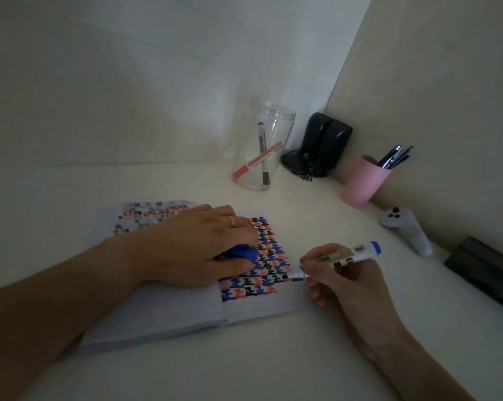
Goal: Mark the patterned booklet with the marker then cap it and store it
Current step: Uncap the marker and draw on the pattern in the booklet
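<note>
The patterned booklet point(262, 296) lies open on the white table, its right page covered in blue, red and black shapes. My right hand point(342, 282) grips a blue marker point(342, 257) like a pen, its uncapped tip touching the page's right edge. My left hand point(204, 244) presses flat on the booklet and holds the blue cap point(244, 253) under its fingers. A clear plastic jar point(262, 151) stands behind the booklet with a red marker and a black marker inside.
A pink cup point(363, 183) with dark pens stands at the right by the wall. A black device point(319, 146) sits in the corner. A white controller point(406, 230) and a dark flat object point(487, 270) lie along the right wall.
</note>
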`<act>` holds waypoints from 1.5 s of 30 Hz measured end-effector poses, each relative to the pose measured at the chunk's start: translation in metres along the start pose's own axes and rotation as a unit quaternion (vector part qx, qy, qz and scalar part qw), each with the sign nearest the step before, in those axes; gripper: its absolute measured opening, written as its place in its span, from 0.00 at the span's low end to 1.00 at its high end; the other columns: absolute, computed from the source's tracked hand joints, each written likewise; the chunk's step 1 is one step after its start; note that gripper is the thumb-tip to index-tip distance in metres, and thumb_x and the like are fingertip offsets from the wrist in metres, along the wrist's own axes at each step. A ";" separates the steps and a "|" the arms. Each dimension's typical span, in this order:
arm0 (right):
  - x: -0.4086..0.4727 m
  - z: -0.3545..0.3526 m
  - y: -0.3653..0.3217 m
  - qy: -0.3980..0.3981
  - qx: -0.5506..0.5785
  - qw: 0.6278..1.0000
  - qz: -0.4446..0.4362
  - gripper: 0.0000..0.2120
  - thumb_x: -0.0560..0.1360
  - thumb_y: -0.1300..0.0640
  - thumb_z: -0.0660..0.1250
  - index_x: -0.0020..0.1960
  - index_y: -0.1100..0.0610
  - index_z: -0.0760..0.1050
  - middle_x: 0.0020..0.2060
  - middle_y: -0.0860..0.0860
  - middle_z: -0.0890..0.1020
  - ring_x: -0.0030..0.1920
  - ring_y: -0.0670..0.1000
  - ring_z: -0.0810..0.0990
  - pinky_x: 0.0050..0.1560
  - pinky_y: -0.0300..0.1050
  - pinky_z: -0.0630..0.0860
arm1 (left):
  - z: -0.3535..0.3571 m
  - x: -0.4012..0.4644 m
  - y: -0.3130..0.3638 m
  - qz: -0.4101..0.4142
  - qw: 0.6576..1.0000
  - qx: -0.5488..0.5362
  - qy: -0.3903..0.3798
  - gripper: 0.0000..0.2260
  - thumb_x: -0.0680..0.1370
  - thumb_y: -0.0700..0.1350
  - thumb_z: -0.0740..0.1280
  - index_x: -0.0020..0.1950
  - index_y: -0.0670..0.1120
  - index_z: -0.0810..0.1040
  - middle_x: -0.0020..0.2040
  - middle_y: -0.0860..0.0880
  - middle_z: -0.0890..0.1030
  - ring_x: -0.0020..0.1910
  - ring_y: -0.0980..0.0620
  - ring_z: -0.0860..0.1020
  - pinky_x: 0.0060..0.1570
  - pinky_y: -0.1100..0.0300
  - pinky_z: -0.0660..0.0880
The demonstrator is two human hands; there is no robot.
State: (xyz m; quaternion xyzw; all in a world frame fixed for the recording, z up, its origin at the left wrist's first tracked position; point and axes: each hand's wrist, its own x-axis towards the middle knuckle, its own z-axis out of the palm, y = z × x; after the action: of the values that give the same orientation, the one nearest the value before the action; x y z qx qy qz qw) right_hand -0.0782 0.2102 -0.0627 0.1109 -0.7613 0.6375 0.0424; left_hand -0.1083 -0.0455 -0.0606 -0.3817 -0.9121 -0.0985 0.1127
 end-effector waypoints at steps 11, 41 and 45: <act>-0.004 0.000 0.001 -0.017 -0.087 0.996 -0.027 0.03 0.71 0.67 0.75 0.40 0.61 0.84 0.29 0.58 0.84 0.29 0.52 0.80 0.30 0.42 0.77 | 0.001 0.002 -0.003 0.013 1.000 -0.012 0.024 0.11 0.79 0.63 0.59 0.57 0.61 0.71 0.56 0.58 0.78 0.54 0.56 0.74 0.55 0.51 0.73; -0.005 -0.001 -0.002 -0.007 -0.124 0.992 -0.018 0.05 0.71 0.66 0.74 0.38 0.59 0.83 0.28 0.55 0.83 0.27 0.49 0.80 0.29 0.39 0.76 | 0.000 0.000 -0.003 0.019 0.999 -0.011 0.028 0.12 0.78 0.64 0.58 0.57 0.61 0.72 0.54 0.59 0.79 0.52 0.57 0.73 0.53 0.53 0.73; -0.004 -0.001 0.001 -0.003 -0.134 0.991 -0.014 0.05 0.71 0.66 0.74 0.38 0.59 0.83 0.29 0.57 0.84 0.28 0.49 0.80 0.30 0.39 0.76 | 0.001 0.001 -0.003 0.020 0.999 -0.011 0.025 0.12 0.79 0.64 0.58 0.56 0.61 0.72 0.53 0.59 0.79 0.51 0.57 0.73 0.53 0.52 0.73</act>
State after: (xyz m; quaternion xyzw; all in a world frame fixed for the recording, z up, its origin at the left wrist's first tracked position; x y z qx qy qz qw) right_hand -0.0745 0.2121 -0.0639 0.1171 -0.8382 0.5288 0.0637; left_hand -0.1113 -0.0468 -0.0614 -0.3989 -0.8998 -0.1161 0.1332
